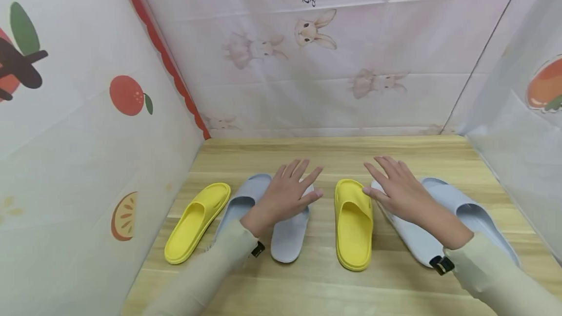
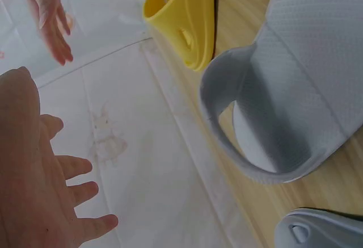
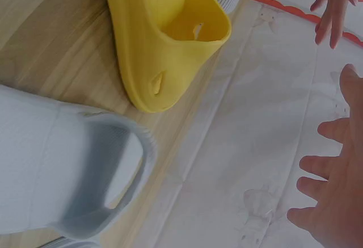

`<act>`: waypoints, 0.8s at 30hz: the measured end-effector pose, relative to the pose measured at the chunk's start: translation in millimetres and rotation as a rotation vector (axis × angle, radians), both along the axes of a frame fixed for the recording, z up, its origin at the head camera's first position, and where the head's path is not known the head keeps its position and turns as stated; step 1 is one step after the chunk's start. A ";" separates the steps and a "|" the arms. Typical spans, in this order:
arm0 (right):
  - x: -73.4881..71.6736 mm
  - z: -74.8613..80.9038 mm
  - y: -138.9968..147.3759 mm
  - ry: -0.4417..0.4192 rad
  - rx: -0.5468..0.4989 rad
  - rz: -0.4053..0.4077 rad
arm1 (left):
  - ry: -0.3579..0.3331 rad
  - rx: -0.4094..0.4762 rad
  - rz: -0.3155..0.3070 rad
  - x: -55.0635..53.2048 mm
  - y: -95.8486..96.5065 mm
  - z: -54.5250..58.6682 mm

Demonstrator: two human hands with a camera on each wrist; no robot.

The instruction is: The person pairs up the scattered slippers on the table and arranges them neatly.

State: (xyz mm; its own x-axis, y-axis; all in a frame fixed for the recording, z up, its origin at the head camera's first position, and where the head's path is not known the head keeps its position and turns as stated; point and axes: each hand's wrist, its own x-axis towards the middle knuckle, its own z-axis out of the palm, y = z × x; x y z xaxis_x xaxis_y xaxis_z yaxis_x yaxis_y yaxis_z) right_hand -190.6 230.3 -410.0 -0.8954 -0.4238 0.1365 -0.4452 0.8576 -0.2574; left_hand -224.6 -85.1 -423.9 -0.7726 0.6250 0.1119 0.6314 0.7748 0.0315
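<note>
My left hand (image 1: 283, 193), fingers spread and straight, is held above a blue-grey slipper (image 1: 252, 189) and a light grey slipper (image 1: 290, 240), partly hiding both. Above a pale grey slipper (image 1: 414, 240) my right hand (image 1: 398, 195) hovers, its fingers also extended, beside a yellow slipper (image 1: 353, 238). Neither hand holds anything. Another yellow slipper (image 1: 197, 221) lies at the far left, and a blue-grey slipper (image 1: 474, 213) at the far right, partly behind the right forearm. In the left wrist view, the light grey slipper (image 2: 317, 55) appears apart from the palm.
The slippers lie in a row on a wood-grain surface (image 1: 303, 296). Fruit-printed white sheets stand on the left (image 1: 79, 160) and right (image 1: 518, 145). A rabbit-printed sheet (image 1: 272, 106) closes the back. Dark straps show at both cuffs.
</note>
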 end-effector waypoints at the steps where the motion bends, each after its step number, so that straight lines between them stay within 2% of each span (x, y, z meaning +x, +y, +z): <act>1: 0.5 -1.2 1.9 -0.004 -0.004 -0.003 | -0.001 -0.003 0.004 0.7 0.2 -1.9; 8: 5.5 -13.7 15.3 -0.030 0.001 -0.036 | -0.034 -0.006 0.041 2.7 0.9 -18.5; 13: 10.8 -25.8 23.2 -0.042 0.019 -0.062 | -0.065 -0.003 0.099 3.7 -2.1 -34.3; 21: 19.4 -50.5 34.7 -0.019 0.063 -0.092 | -0.005 -0.088 0.164 5.2 -7.0 -60.7; 24: 21.9 -59.4 37.3 -0.026 0.075 -0.101 | -0.002 -0.100 0.184 6.5 -7.4 -68.9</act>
State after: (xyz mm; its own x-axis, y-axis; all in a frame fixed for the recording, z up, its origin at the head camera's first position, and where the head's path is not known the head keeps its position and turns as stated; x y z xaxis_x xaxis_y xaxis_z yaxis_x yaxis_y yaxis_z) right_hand -168.7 267.6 -469.4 -0.9367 -0.3398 0.0840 -0.3499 0.9149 -0.2013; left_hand -218.1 -92.5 -492.8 -0.8750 0.4810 0.0550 0.4787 0.8765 -0.0507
